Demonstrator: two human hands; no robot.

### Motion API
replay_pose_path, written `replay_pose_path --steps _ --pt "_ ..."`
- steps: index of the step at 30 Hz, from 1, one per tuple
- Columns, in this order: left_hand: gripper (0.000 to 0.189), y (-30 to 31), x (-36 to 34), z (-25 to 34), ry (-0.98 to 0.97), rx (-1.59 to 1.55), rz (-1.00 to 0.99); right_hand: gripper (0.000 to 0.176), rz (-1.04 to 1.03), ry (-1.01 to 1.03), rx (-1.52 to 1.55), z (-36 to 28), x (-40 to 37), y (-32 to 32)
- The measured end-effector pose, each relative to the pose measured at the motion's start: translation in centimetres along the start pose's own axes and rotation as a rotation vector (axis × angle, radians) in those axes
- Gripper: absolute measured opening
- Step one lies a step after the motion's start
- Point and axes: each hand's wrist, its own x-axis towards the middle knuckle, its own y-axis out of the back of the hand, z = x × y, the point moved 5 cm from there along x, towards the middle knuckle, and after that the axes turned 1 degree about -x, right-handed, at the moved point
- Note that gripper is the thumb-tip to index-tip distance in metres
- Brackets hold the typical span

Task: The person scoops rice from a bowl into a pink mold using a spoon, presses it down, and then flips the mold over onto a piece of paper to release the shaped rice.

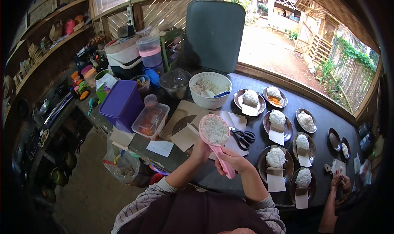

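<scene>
A pink long-handled scoop (pixel 223 162) filled with white rice (pixel 216 130) is held over the table edge in front of my body. My right hand (pixel 234 161) is closed around its handle. Beneath the scoop's cup, my left hand (pixel 200 151) supports it, fingers mostly hidden. Just beyond lie black-handled scissors (pixel 243 138) on pieces of brown cardboard (pixel 186 138). A white basket (pixel 210 103) of rice stands farther back, with a blue-handled utensil (pixel 222 94) in it. To the right, several dark plates (pixel 262 162) carry rice mounds, most with a folded paper strip.
A purple-lidded box (pixel 121 97) and a clear container (pixel 151 119) with orange food stand at the left. A dark tray (pixel 215 36) leans upright at the back. Another person's hands (pixel 340 180) work at a small board (pixel 338 166) on the far right.
</scene>
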Motion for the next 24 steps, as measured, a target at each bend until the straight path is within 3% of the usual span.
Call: replay_pose_path --steps 4,6,7,9,10,12,15,19,24 --pt "0.05 2.6 -0.5 -0.4 0.115 0.07 -0.007 0.03 0.021 -0.041 0.036 1.2 -1.0 1.5" --pt "0.046 4.5 -0.6 -0.3 -0.068 0.501 0.022 0.031 0.086 -0.048 0.041 1.5 -1.5 2.4" --pt "0.046 3.9 -1.0 1.0 -0.069 0.501 0.025 0.031 0.083 -0.049 0.041 1.5 -1.7 2.5" --pt "0.038 3.5 -2.1 2.5 0.174 1.278 0.073 0.033 0.17 -0.045 0.07 1.2 -2.3 3.0" --pt "0.038 3.9 -2.3 2.1 0.176 1.277 0.076 0.033 0.187 -0.029 0.08 1.0 -2.4 3.1" --pt "0.039 3.0 -2.9 3.0 -0.321 1.643 0.108 0.032 0.198 -0.013 0.108 1.2 -2.5 3.6" --pt "0.039 3.0 -3.6 2.7 -0.143 1.849 0.115 0.03 0.233 -0.003 0.154 1.0 -2.5 4.2" --pt "0.036 3.1 -3.9 3.1 -0.162 1.915 0.112 0.031 0.298 0.039 0.14 0.4 -2.0 4.9" --pt "0.031 3.7 -3.7 1.8 -0.165 1.868 -0.077 0.032 0.339 0.099 0.205 -0.6 -0.7 5.3"
